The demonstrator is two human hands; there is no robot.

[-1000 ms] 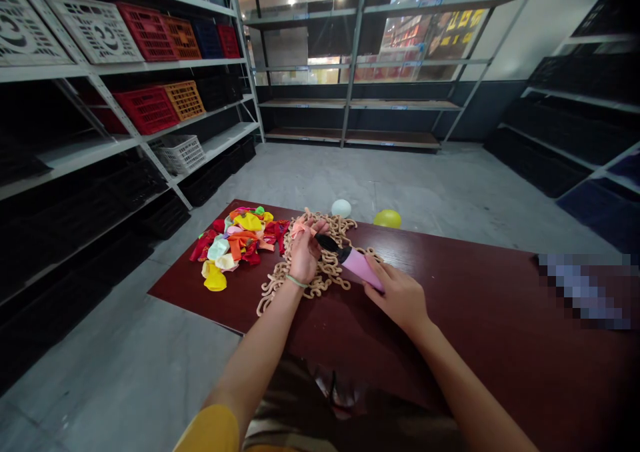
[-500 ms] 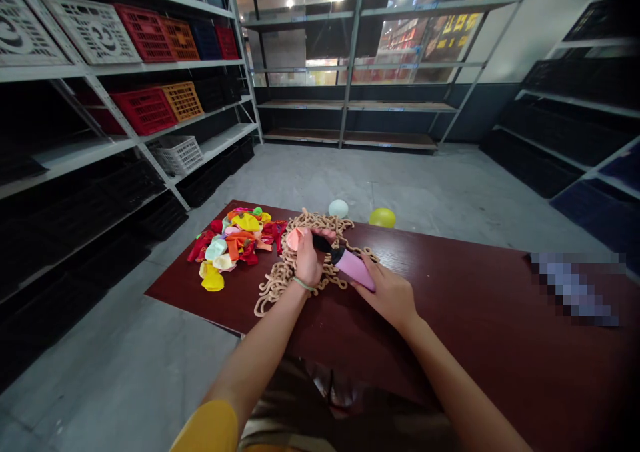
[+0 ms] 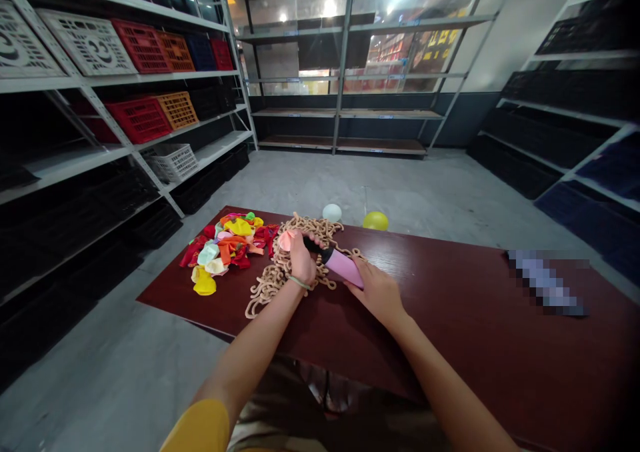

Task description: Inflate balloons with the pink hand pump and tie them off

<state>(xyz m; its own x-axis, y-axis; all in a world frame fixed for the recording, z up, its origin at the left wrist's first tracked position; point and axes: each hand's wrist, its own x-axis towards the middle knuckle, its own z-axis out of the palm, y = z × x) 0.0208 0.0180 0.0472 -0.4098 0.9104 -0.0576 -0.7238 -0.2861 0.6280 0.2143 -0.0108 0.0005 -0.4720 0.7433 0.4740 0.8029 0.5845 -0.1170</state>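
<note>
My left hand (image 3: 303, 262), with a thin pale band at the wrist, is closed around a small peach balloon (image 3: 287, 240) and the black front end of a hand balloon pump. The balloon looks limp, and its neck is hidden in my fingers. My right hand (image 3: 381, 293) grips the pink barrel (image 3: 343, 268) of that pump from the right side. Under and around my left hand lies a tangled heap of beige cord (image 3: 267, 287). Left of it is a pile of uninflated balloons (image 3: 233, 249) in red, orange, yellow, mint and other colours.
The dark red table (image 3: 440, 305) carries a pixelated object (image 3: 547, 284) on its right. Beyond the far edge, a pale inflated balloon (image 3: 332, 213) and a yellow one (image 3: 375, 221) show. Shelves with crates (image 3: 137, 120) stand left; more racks stand behind and right.
The camera view has shifted slightly, so the whole scene sits a little further left. Both hands keep their hold on the pump and the balloon, with hardly any visible movement.
</note>
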